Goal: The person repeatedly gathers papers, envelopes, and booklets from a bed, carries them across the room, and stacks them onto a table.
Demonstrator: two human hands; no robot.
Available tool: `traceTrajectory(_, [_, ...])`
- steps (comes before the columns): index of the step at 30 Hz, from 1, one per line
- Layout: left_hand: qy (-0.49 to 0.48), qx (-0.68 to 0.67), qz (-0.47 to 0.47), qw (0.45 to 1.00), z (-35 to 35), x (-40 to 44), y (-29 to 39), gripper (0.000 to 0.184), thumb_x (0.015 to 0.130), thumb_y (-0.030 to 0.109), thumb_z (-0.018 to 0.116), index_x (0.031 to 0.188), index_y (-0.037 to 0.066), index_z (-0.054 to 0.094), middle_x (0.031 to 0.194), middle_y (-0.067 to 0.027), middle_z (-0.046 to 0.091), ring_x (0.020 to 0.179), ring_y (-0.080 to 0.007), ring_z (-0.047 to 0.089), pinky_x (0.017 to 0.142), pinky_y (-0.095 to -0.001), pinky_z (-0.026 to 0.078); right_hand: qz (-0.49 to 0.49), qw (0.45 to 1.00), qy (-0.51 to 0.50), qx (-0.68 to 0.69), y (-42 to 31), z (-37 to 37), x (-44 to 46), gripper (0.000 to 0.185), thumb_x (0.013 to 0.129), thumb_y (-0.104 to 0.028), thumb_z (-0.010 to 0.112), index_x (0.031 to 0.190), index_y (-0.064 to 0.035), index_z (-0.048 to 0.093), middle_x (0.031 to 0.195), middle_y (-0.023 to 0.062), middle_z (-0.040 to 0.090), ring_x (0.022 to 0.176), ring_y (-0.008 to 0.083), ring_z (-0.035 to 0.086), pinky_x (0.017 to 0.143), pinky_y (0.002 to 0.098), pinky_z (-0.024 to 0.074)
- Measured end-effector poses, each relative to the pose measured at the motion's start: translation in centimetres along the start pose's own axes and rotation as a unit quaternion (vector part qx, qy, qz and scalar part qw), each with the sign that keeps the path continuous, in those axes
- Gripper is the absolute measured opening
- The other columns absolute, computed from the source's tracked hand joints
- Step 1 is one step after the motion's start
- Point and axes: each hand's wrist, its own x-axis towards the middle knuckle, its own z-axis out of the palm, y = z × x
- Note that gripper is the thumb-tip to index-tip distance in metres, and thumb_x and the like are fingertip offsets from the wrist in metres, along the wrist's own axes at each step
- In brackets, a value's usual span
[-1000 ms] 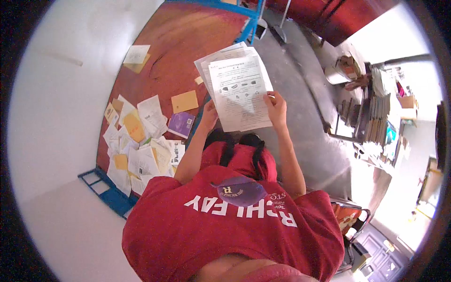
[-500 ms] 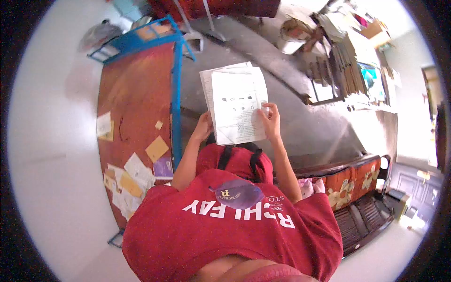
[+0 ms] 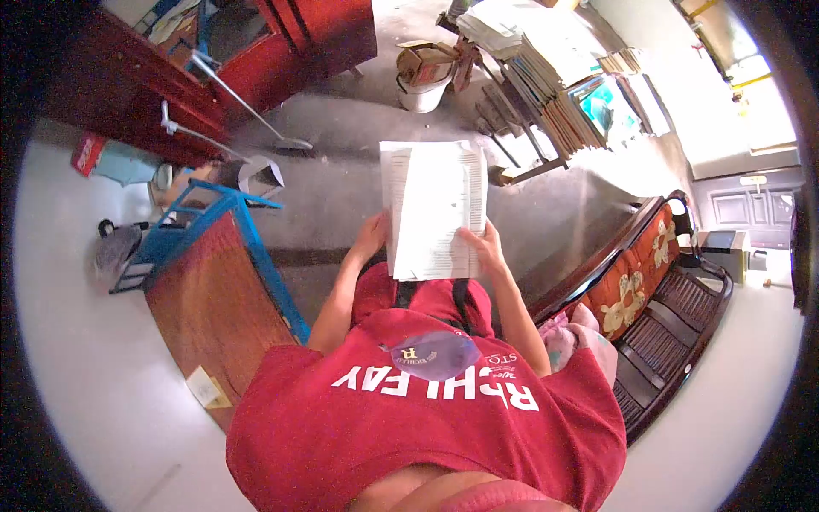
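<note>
A stack of printed paper sheets (image 3: 431, 213) is held up in front of my lap, washed out by bright light in its middle. My left hand (image 3: 371, 236) grips the stack's left edge, its fingers mostly behind the paper. On the right edge, my right hand (image 3: 485, 247) pinches the sheets, thumb lying on the front page. Lines of small print show along both sides of the top sheet, too faint to read.
To the left stands a wooden board with a blue frame (image 3: 247, 247), bearing a few papers (image 3: 203, 386). Ahead are a red cabinet (image 3: 341, 38), a dustpan (image 3: 260, 177) and a white bucket (image 3: 422, 94). A shelf of stacked papers (image 3: 546, 77) and a wooden bench (image 3: 665, 341) are on the right.
My view has turned to the right, so the blue-framed board sits lower left and the bench shows more. The sheets now look squarer and more upright, with a different page facing me.
</note>
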Motion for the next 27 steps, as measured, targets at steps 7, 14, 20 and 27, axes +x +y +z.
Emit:
traceTrajectory(7, [-0.066, -0.15, -0.009, 0.986, -2.0, 11.0, 2.5, 0.073, 0.084, 0.061, 0.02, 0.115, 0.0, 0.046, 0.107, -0.0062, 0.054, 0.095, -0.0153, 0.051, 0.083, -0.026, 0.04, -0.081, 0.991, 0.105, -0.009, -1.5, 0.9, 5.9, 0.035, 0.074, -0.006, 0.061, 0.106, 0.0012, 0.047, 0.091, 0.0076, 0.058, 0.08, 0.0148, 0.055, 0.071, 0.026, 0.0455])
traceTrajectory(14, [-0.083, -0.025, 0.014, 0.996, -1.2, 16.4, 11.4, 0.039, 0.082, 0.031, 0.053, 0.107, 0.0, 0.049, 0.098, -0.005, 0.055, 0.09, -0.0114, 0.05, 0.078, -0.0259, 0.041, -0.109, 0.979, 0.172, -0.012, -5.4, 0.8, 11.9, 0.032, 0.074, 0.0, 0.056, 0.105, -0.0001, 0.048, 0.092, 0.0059, 0.057, 0.082, 0.0139, 0.053, 0.072, 0.0255, 0.0438])
traceTrajectory(20, [-0.01, -0.03, -0.014, 0.999, -2.2, 25.9, 12.2, 0.035, 0.08, 0.017, 0.053, 0.11, 0.001, 0.049, 0.101, -0.0067, 0.055, 0.091, -0.0132, 0.052, 0.079, -0.0261, 0.041, -0.135, 0.976, 0.169, -0.01, -6.6, -2.0, 22.3, 0.03, 0.075, -0.003, 0.059, 0.103, 0.0006, 0.049, 0.091, 0.0073, 0.058, 0.081, 0.0131, 0.054, 0.071, 0.0252, 0.045])
traceTrajectory(27, [0.054, -0.09, -0.024, 0.994, -2.1, 35.6, 16.6, 0.033, 0.079, 0.021, 0.059, 0.103, 0.0, 0.05, 0.095, -0.0068, 0.057, 0.085, -0.0123, 0.053, 0.071, -0.0255, 0.044, -0.146, 0.983, 0.106, 0.008, -13.0, -5.4, 32.2, 0.036, 0.078, -0.009, 0.06, 0.109, 0.0019, 0.044, 0.1, 0.0091, 0.055, 0.087, 0.0144, 0.053, 0.074, 0.0269, 0.0442])
